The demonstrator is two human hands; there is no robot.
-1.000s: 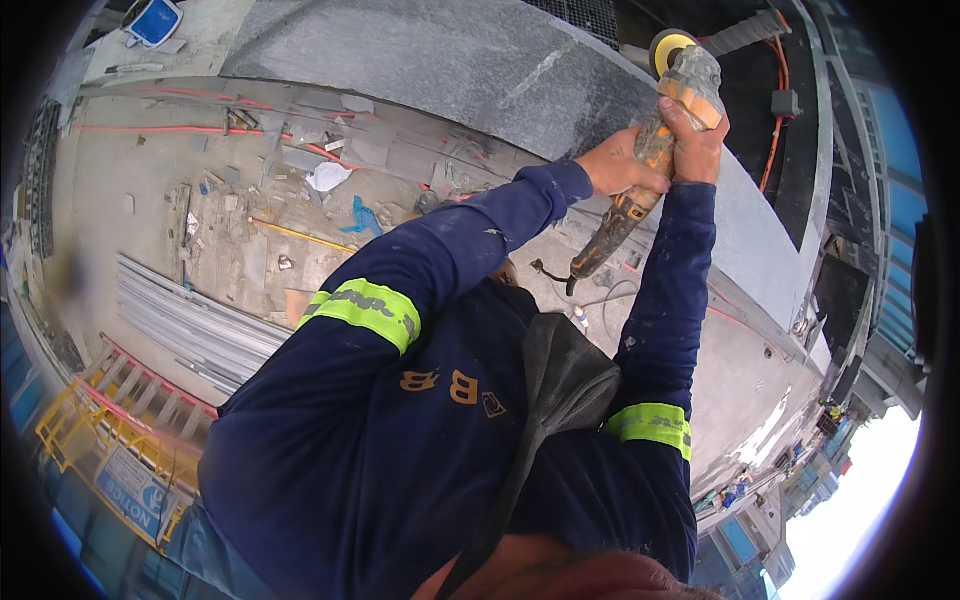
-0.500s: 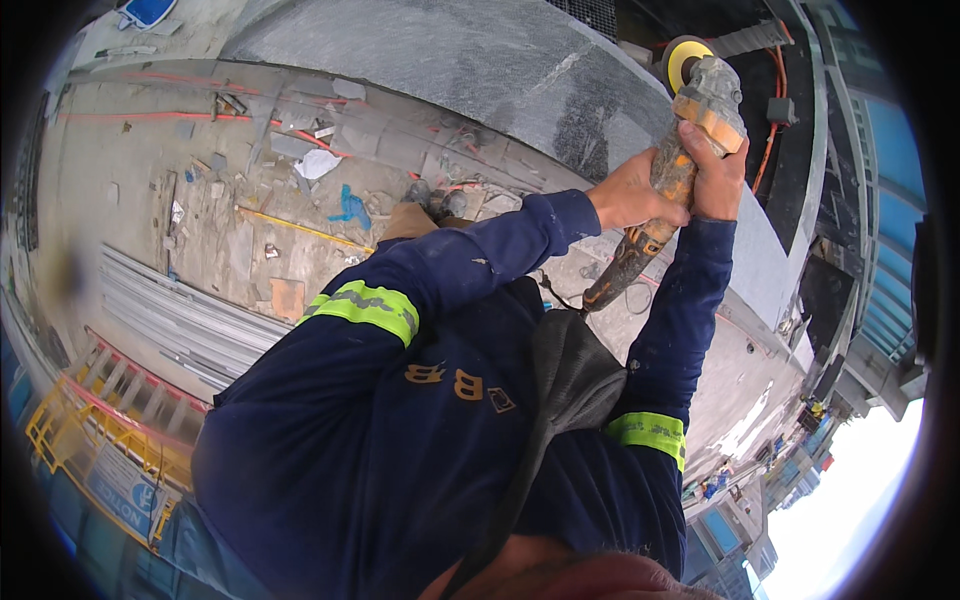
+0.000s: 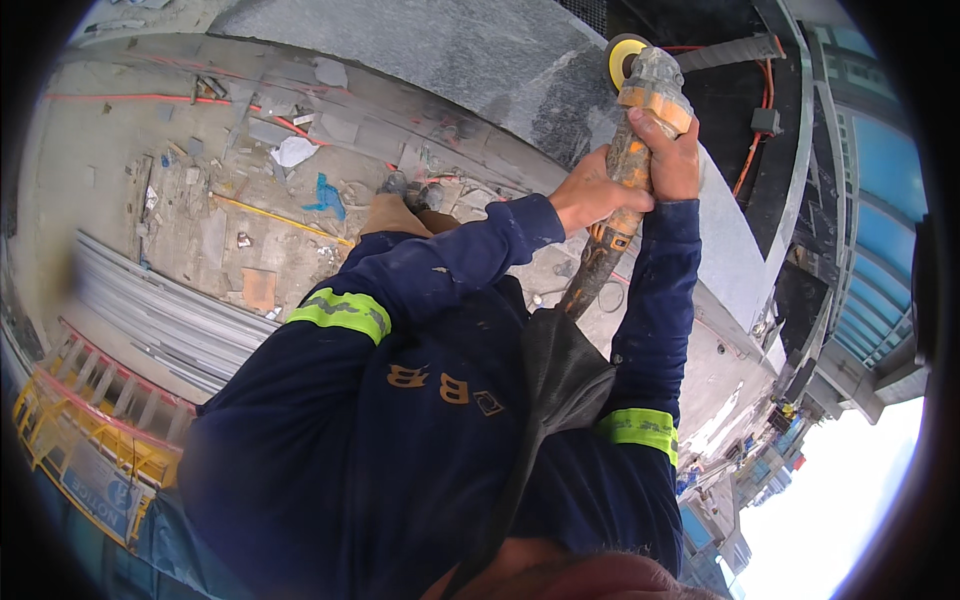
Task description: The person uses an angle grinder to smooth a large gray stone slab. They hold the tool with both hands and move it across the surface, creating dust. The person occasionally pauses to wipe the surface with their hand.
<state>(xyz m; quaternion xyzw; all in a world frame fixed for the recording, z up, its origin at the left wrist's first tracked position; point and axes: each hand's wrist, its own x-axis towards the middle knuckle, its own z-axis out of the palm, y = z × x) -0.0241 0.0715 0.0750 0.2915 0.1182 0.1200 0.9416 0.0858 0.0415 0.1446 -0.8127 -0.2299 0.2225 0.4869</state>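
Note:
With both hands I hold an angle grinder (image 3: 628, 158), its orange and dark body coated in grey dust. My left hand (image 3: 590, 193) is wrapped round the middle of the body. Higher up, my right hand (image 3: 676, 165) grips it just below the dusty metal head, thumb pressed along the housing. The yellow-faced disc (image 3: 617, 68) stands at the far end, by the edge of a grey stone slab (image 3: 440, 65). Whether the disc touches the stone, I cannot tell. A dark hanging cloth (image 3: 565, 365) hides the grinder's rear end.
Below the slab, the dusty floor holds rubble, a blue scrap (image 3: 325, 197), a yellow strip (image 3: 280, 221) and an orange cable (image 3: 120, 97). Long metal profiles (image 3: 160, 305) and a red-and-yellow ladder (image 3: 110, 390) lie at left. A dark recess with a small grey box (image 3: 766, 121) lies right of the disc.
The grinder and both my hands have shifted left, bringing the disc closer over the slab's edge. The whole view has also slid slightly left. My grip looks the same.

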